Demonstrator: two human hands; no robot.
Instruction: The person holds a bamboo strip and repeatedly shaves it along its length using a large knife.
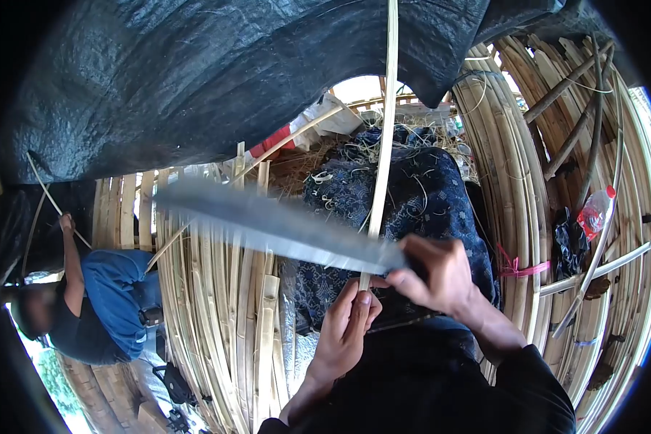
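Left hand: your left hand (pixel 346 329) is closed around the lower part of a pale strip (pixel 385 145).
Right hand: your right hand (pixel 445 273) is wrapped around the near end of a long blade (pixel 282 228), its grip hidden by your fingers.
Strip: it rises from your left hand to the top of view, leaning slightly right.
Blade: blurred, it points left across the strip just above your left hand; you cannot tell whether they touch.
Ahead of you: a patterned dark-blue cloth (pixel 434 192), with thin shavings on it.
To your left: upright slats (pixel 210 311), and beyond them another person (pixel 116 289) in blue trousers.
To your right: a slat bundle (pixel 503 181) bound by a pink tie (pixel 522 270).
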